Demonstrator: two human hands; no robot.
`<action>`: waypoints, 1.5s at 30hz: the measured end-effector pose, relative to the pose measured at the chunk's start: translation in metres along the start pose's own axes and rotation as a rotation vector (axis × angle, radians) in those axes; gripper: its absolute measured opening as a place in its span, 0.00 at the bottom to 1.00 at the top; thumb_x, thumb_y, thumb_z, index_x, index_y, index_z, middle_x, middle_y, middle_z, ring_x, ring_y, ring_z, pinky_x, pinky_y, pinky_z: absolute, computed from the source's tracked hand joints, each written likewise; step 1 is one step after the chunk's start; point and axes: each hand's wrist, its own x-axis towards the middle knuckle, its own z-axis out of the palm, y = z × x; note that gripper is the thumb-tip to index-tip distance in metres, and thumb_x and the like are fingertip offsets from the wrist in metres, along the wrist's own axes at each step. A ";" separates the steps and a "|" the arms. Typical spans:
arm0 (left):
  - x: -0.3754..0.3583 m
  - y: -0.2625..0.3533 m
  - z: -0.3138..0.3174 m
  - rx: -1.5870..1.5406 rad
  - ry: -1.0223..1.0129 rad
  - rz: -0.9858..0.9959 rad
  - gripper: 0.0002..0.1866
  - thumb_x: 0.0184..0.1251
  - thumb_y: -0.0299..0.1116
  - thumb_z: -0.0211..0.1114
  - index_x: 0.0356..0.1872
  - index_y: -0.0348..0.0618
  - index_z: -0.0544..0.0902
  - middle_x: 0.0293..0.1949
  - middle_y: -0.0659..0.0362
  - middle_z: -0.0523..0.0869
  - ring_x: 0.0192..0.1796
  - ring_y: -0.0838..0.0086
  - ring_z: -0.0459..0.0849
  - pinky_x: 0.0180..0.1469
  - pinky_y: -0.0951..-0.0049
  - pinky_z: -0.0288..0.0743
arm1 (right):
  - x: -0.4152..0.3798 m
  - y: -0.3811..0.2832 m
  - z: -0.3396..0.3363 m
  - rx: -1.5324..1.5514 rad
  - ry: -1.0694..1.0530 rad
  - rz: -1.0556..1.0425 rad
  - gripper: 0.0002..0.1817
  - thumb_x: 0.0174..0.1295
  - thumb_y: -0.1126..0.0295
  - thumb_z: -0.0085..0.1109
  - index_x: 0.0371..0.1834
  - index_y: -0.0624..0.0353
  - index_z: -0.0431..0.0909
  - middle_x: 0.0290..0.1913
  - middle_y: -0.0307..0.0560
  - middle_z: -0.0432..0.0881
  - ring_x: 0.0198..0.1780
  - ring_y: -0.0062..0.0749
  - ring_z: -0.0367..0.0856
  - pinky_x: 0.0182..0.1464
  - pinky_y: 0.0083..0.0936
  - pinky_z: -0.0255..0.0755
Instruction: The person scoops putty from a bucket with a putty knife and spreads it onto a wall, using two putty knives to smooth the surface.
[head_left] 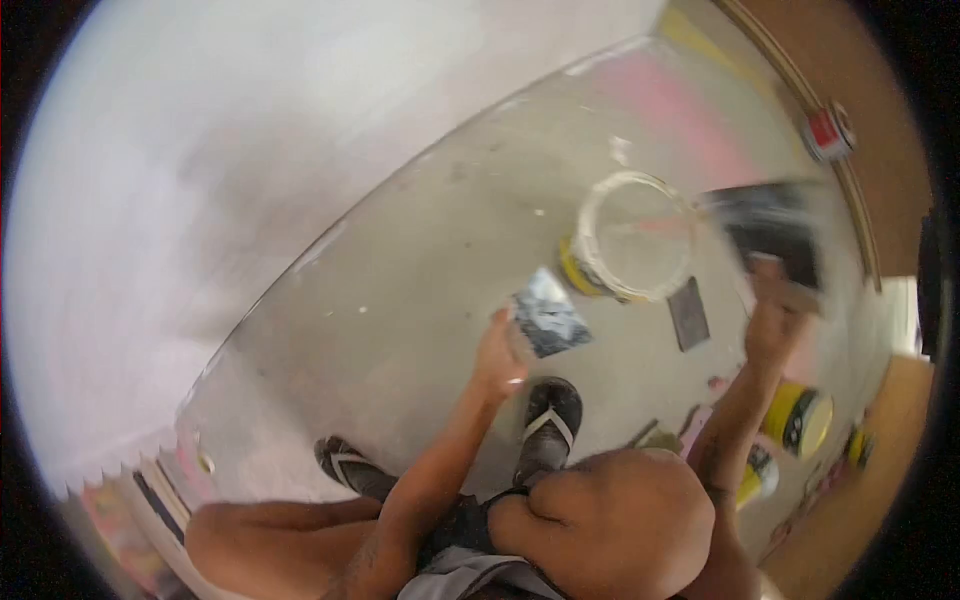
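With our left hand (500, 358) gripping a scraper (552, 315) and right hand (772, 325) a dark trowel (778, 222), our careless swing could knock the bucket (577, 268) between them.

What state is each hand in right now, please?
Left hand: closed on a smeared flat blade.
Right hand: closed on a dark flat tool, blurred.

A smeared blade (552, 315) and a wider dark plate (778, 228) (blurred) hang apart.
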 end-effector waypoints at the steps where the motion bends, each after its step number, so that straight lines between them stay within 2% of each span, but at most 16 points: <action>1: 0.005 0.022 -0.001 -0.327 0.079 -0.222 0.34 0.73 0.49 0.57 0.68 0.33 0.66 0.64 0.47 0.74 0.66 0.54 0.73 0.71 0.58 0.64 | 0.013 -0.141 0.055 -0.415 -0.304 -0.206 0.09 0.64 0.73 0.64 0.34 0.70 0.80 0.40 0.49 0.82 0.37 0.25 0.74 0.41 0.24 0.71; 2: 0.012 0.039 -0.004 -0.642 0.168 -0.442 0.31 0.74 0.50 0.56 0.66 0.34 0.68 0.62 0.50 0.76 0.64 0.56 0.76 0.69 0.58 0.67 | 0.019 -0.166 0.073 -0.315 -0.466 -0.012 0.11 0.62 0.71 0.65 0.44 0.66 0.81 0.41 0.54 0.84 0.40 0.43 0.83 0.45 0.29 0.75; 3: 0.016 0.047 -0.006 -0.951 0.270 -0.671 0.29 0.76 0.50 0.54 0.65 0.36 0.70 0.60 0.53 0.78 0.61 0.58 0.79 0.66 0.59 0.71 | 0.018 -0.147 0.078 -0.330 -0.519 0.047 0.12 0.61 0.71 0.66 0.45 0.64 0.81 0.40 0.55 0.82 0.39 0.51 0.82 0.43 0.31 0.74; 4: 0.011 0.035 -0.012 -0.954 0.260 -0.680 0.29 0.76 0.50 0.54 0.65 0.36 0.70 0.60 0.53 0.78 0.61 0.58 0.79 0.66 0.59 0.71 | 0.018 -0.137 0.090 -0.340 -0.500 -0.015 0.10 0.61 0.70 0.64 0.42 0.65 0.80 0.41 0.58 0.82 0.41 0.56 0.81 0.44 0.36 0.75; 6: -0.001 0.001 -0.019 0.113 0.080 -0.055 0.25 0.79 0.49 0.48 0.64 0.40 0.71 0.60 0.53 0.79 0.58 0.57 0.81 0.64 0.57 0.73 | 0.024 -0.109 0.110 -0.430 -0.529 -0.090 0.09 0.61 0.71 0.62 0.40 0.66 0.80 0.41 0.60 0.82 0.42 0.57 0.82 0.44 0.39 0.76; 7: 0.003 0.022 -0.012 0.104 0.075 -0.058 0.25 0.79 0.49 0.48 0.64 0.40 0.71 0.60 0.53 0.79 0.58 0.57 0.81 0.64 0.57 0.73 | 0.026 -0.099 0.117 -0.512 -0.570 -0.156 0.08 0.61 0.72 0.60 0.39 0.66 0.80 0.41 0.62 0.83 0.43 0.58 0.82 0.45 0.42 0.76; 9: 0.023 0.079 0.000 -1.010 0.187 -0.582 0.26 0.79 0.52 0.47 0.65 0.43 0.70 0.57 0.51 0.80 0.60 0.57 0.80 0.56 0.51 0.79 | 0.035 -0.087 0.138 -0.625 -0.771 -0.114 0.09 0.58 0.73 0.58 0.37 0.67 0.81 0.40 0.64 0.83 0.43 0.59 0.83 0.46 0.46 0.77; 15: 0.021 0.092 -0.008 -0.847 0.047 -0.569 0.26 0.79 0.51 0.44 0.66 0.45 0.69 0.58 0.50 0.80 0.57 0.55 0.83 0.43 0.45 0.84 | 0.035 -0.028 0.196 -0.854 -1.003 -0.189 0.11 0.52 0.75 0.58 0.37 0.70 0.83 0.37 0.66 0.85 0.42 0.59 0.85 0.48 0.48 0.78; 19: 0.021 0.093 -0.011 -0.794 0.062 -0.537 0.26 0.79 0.52 0.45 0.66 0.45 0.69 0.59 0.50 0.80 0.58 0.56 0.83 0.44 0.46 0.85 | 0.043 -0.015 0.194 -0.672 -1.174 -0.257 0.12 0.51 0.75 0.58 0.37 0.70 0.84 0.38 0.66 0.85 0.42 0.60 0.84 0.48 0.47 0.78; 22: 0.021 0.090 -0.013 -0.863 0.063 -0.526 0.23 0.79 0.47 0.48 0.63 0.42 0.70 0.57 0.51 0.82 0.56 0.58 0.84 0.46 0.48 0.85 | 0.051 -0.042 0.176 -0.776 -1.254 -0.070 0.12 0.53 0.73 0.57 0.38 0.67 0.82 0.37 0.63 0.84 0.42 0.61 0.82 0.48 0.48 0.75; 25: 0.018 0.090 -0.019 -0.854 0.062 -0.557 0.23 0.79 0.47 0.47 0.63 0.41 0.70 0.56 0.52 0.82 0.55 0.60 0.85 0.46 0.50 0.86 | 0.043 -0.082 0.141 -0.680 -0.994 -0.119 0.13 0.54 0.72 0.58 0.41 0.67 0.81 0.38 0.64 0.84 0.42 0.62 0.82 0.48 0.46 0.74; 28: 0.026 0.111 -0.019 -0.626 -0.006 -0.429 0.24 0.79 0.47 0.46 0.60 0.37 0.73 0.50 0.52 0.85 0.50 0.63 0.87 0.42 0.57 0.87 | 0.039 -0.128 0.100 -0.513 -0.766 0.060 0.16 0.58 0.71 0.60 0.48 0.64 0.83 0.39 0.65 0.85 0.42 0.60 0.83 0.49 0.43 0.75; 30: 0.036 0.127 -0.013 -0.647 -0.006 -0.439 0.24 0.79 0.47 0.47 0.59 0.36 0.74 0.49 0.52 0.85 0.48 0.63 0.88 0.40 0.58 0.87 | 0.026 -0.150 0.079 -0.405 -0.533 0.315 0.16 0.61 0.69 0.61 0.51 0.64 0.82 0.41 0.59 0.87 0.39 0.47 0.84 0.47 0.35 0.75; 36: 0.085 0.166 0.003 -0.605 -0.054 -0.447 0.22 0.77 0.46 0.52 0.55 0.33 0.76 0.45 0.52 0.86 0.43 0.66 0.89 0.33 0.62 0.86 | -0.002 -0.147 0.067 -0.009 -0.203 0.129 0.12 0.62 0.78 0.62 0.49 0.65 0.82 0.43 0.48 0.87 0.43 0.27 0.83 0.49 0.25 0.74; 43: 0.100 0.179 0.039 -0.645 -0.081 -0.560 0.21 0.76 0.45 0.54 0.54 0.35 0.77 0.43 0.52 0.87 0.38 0.66 0.89 0.27 0.64 0.84 | -0.025 -0.151 0.059 0.079 -0.092 -0.117 0.16 0.60 0.85 0.61 0.51 0.61 0.80 0.52 0.55 0.84 0.49 0.38 0.83 0.53 0.31 0.76; 45: 0.098 0.186 0.047 -0.682 -0.088 -0.606 0.22 0.76 0.45 0.54 0.55 0.35 0.77 0.43 0.53 0.87 0.37 0.66 0.89 0.26 0.64 0.84 | -0.029 -0.154 0.064 0.199 -0.061 -0.319 0.17 0.61 0.85 0.61 0.52 0.58 0.79 0.51 0.59 0.83 0.51 0.44 0.84 0.54 0.38 0.77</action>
